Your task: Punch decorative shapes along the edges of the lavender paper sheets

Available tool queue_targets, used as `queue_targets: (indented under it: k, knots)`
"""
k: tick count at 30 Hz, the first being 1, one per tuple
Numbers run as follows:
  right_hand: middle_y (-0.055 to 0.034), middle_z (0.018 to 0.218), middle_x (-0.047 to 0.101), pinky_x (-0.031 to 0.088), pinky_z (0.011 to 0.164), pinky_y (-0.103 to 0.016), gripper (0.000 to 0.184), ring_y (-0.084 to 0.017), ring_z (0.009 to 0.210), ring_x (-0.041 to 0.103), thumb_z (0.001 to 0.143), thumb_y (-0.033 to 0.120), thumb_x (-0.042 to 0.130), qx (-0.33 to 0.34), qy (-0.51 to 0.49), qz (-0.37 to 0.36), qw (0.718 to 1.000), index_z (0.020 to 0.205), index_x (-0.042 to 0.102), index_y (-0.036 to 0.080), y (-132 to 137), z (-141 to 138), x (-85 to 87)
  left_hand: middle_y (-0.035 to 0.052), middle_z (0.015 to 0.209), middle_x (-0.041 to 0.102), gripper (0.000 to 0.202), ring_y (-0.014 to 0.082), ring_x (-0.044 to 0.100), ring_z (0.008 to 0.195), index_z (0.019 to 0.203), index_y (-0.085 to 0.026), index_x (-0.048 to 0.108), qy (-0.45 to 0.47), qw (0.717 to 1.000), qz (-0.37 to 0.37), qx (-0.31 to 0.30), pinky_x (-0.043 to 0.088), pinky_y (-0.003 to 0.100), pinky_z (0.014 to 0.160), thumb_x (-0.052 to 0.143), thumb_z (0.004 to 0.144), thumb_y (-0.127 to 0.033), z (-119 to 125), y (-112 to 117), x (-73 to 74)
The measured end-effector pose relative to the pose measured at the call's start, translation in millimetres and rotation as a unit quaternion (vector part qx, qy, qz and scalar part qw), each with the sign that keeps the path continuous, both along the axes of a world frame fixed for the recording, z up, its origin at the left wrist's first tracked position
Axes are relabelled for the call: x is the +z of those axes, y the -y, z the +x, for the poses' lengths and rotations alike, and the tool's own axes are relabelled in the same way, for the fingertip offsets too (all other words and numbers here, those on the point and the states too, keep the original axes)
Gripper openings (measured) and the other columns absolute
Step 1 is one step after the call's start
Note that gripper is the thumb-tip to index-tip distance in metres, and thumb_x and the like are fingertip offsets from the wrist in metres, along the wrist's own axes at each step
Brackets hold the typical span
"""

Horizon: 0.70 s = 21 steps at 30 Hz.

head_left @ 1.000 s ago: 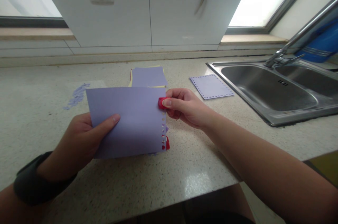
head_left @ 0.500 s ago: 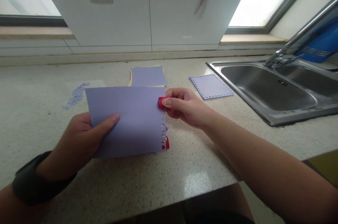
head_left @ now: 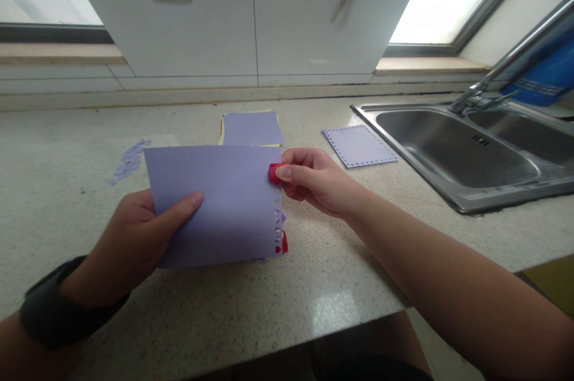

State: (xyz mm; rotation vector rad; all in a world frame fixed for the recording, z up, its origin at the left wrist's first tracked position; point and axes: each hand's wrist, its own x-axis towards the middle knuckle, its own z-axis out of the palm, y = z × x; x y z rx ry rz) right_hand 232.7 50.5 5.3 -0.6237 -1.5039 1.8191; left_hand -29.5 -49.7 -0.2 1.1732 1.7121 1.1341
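A sheet of lavender paper [head_left: 224, 207] is raised above the counter, its left side gripped in my left hand [head_left: 156, 225] with the thumb on top. Small shaped holes, a heart among them, run up the lower part of its right edge. Above those holes my right hand [head_left: 314, 180] pinches a small red craft punch [head_left: 274, 173] that sits over the paper's edge. Behind the lower right corner, another red object [head_left: 284, 241] peeks out, mostly hidden.
Stacked lavender and yellow paper [head_left: 251, 128] lies behind the sheet. To the right is a paper square with punched borders [head_left: 359, 146], beside the steel sink [head_left: 457, 204]. Lavender paper scraps [head_left: 129, 162] lie on the speckled counter [head_left: 58, 154] at left.
Almost nothing differs. Both hands, the sheet and the red punch keep their places; the view has shifted very slightly.
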Motion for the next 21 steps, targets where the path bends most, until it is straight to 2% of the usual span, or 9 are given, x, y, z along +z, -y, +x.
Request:
queue_targets:
  k: [5,12,21]
  knots:
    - [0.0039,0.058,0.055,0.028,0.046,-0.02,0.021,-0.007,0.05,0.042,0.085,0.03,0.075,0.004,-0.003,-0.002,1.0,0.075,0.063,0.016,0.2,0.2,0.7,0.0052,0.088,0.082,0.039,0.0209,0.071,0.073,0.09,-0.02,0.078,0.001,1.0,0.004,0.003,0.056,0.028,0.062,0.08,0.073,-0.055,-0.6,0.4,-0.1]
    - [0.0036,0.059,0.056,0.028,0.046,-0.021,0.021,-0.007,0.051,0.043,0.085,0.03,0.075,0.0,0.004,0.002,1.0,0.075,0.063,0.016,0.2,0.5,0.5,0.0065,0.094,0.082,0.041,0.0219,0.072,0.077,0.097,-0.018,0.078,0.007,1.0,-0.013,0.001,0.056,0.029,0.065,0.079,0.075,-0.053,2.3,-0.6,2.6]
    - [0.0036,0.058,0.055,0.028,0.046,-0.021,0.021,-0.008,0.05,0.042,0.084,0.031,0.075,-0.002,0.012,0.005,1.0,0.076,0.063,0.017,0.2,0.1,0.8,0.0049,0.089,0.081,0.038,0.0221,0.071,0.078,0.091,-0.019,0.077,0.012,1.0,-0.012,0.002,0.055,0.03,0.067,0.08,0.075,-0.053,2.5,-0.2,3.0]
